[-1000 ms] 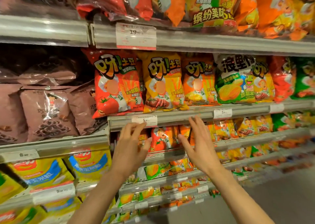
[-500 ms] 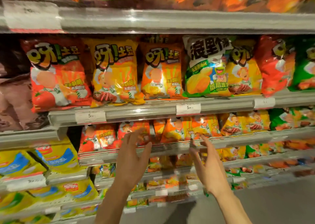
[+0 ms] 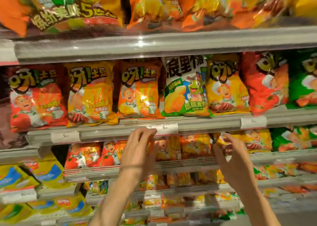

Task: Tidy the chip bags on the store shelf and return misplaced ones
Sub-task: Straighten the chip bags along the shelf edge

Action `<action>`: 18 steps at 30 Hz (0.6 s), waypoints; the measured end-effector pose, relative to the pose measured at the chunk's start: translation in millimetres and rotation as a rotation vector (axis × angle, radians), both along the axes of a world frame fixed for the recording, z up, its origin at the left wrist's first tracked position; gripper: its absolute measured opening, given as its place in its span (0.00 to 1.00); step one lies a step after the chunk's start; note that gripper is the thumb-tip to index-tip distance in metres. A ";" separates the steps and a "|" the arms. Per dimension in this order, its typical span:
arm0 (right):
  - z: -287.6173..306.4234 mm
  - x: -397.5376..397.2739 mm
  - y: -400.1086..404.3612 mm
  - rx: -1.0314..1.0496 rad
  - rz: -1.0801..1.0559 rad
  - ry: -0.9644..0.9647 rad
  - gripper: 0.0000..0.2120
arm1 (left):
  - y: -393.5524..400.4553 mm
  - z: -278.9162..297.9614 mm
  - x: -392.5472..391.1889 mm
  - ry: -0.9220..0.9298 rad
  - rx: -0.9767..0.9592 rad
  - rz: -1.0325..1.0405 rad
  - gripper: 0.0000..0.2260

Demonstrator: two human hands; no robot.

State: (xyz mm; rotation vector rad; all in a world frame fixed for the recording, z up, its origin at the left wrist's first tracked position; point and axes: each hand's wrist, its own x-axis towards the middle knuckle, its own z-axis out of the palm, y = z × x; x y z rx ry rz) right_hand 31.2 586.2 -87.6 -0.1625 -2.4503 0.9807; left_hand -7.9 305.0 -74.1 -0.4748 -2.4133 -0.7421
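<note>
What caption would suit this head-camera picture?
Both hands, left and right, reach toward small chip bags below a green-and-white frog bag.

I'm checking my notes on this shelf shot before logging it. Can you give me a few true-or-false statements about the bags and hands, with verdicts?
1. A white and green frog bag stands among the orange and yellow bags on the middle shelf. True.
2. The frog bag is at the far left end of that row. False: a red bag is at the left; the frog bag sits right of centre.
3. Both hands are raised below that shelf's edge. True: left hand, right hand.
4. The left hand has the frog bag in its grip. False: it is below that bag, not touching it.
</note>
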 end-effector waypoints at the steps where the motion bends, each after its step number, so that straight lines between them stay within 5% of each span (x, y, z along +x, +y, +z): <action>1: 5.3 -6.4 -1.5 0.041 -0.002 0.015 0.22 | -0.3 3.6 -5.5 0.024 -0.048 -0.013 0.17; 9: 25.9 -58.6 -51.0 0.342 0.191 0.233 0.11 | -8.6 17.8 -39.2 0.123 -0.194 -0.061 0.16; 18: 25.7 -70.1 -63.9 0.398 0.197 0.290 0.11 | -13.8 20.3 -41.6 0.144 -0.162 -0.117 0.15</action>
